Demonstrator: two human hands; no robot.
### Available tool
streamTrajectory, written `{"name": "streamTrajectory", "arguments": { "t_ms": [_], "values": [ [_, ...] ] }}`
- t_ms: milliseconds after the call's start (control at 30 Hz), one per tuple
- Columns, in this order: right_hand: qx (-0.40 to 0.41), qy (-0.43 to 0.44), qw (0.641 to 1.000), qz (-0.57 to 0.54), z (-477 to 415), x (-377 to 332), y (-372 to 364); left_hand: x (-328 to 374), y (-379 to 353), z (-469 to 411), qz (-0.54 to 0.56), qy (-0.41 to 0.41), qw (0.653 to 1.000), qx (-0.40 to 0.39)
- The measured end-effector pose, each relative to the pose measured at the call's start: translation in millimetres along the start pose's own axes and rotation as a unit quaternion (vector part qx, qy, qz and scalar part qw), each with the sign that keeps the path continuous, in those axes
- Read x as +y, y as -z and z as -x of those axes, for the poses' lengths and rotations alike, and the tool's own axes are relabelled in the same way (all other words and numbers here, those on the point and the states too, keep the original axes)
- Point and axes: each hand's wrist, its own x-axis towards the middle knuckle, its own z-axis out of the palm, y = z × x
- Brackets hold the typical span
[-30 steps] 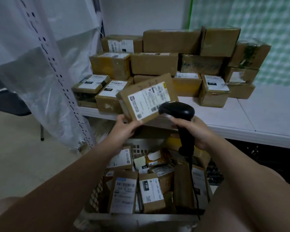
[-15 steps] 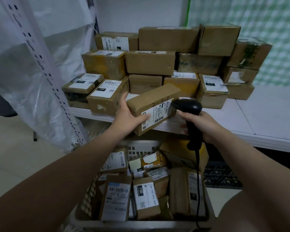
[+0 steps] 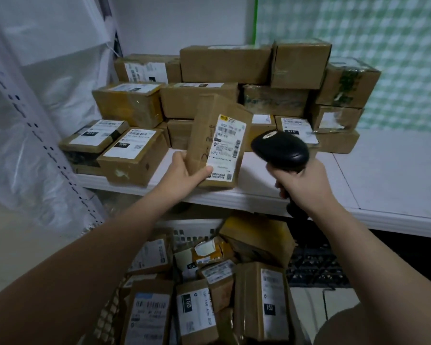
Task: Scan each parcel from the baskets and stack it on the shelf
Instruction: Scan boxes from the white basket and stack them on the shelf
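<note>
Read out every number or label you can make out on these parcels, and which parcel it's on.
"1098": label of the held parcel.
"010": left shelf parcel.
"150": middle basket parcel.
"150": right basket parcel.
All other print and barcodes: too blurred to read.

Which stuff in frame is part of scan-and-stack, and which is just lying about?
Job: left hand holding parcel; right hand gripping scanner; basket; shelf; stacked boxes.
Lying about: plastic sheeting; green checked backdrop; dark crate under shelf.
</note>
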Motion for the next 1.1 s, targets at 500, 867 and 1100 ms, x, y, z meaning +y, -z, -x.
{"name": "streamTrajectory", "arguments": {
  "t_ms": [500,867,1100],
  "values": [
    [-0.03,0.002,0.998,-0.064,13,-5,-21,-29,-23,-14,0.096,0.027,0.995,0.02],
    [-0.039,0.001,0.997,-0.062,26,-4,-16,-24,-22,-14,0.079,0.04,0.996,0.015],
    [-0.041,-0.004,0.997,-0.066,28,-4,-16,-21,-21,-13,0.085,0.043,0.995,0.012]
  ]
}}
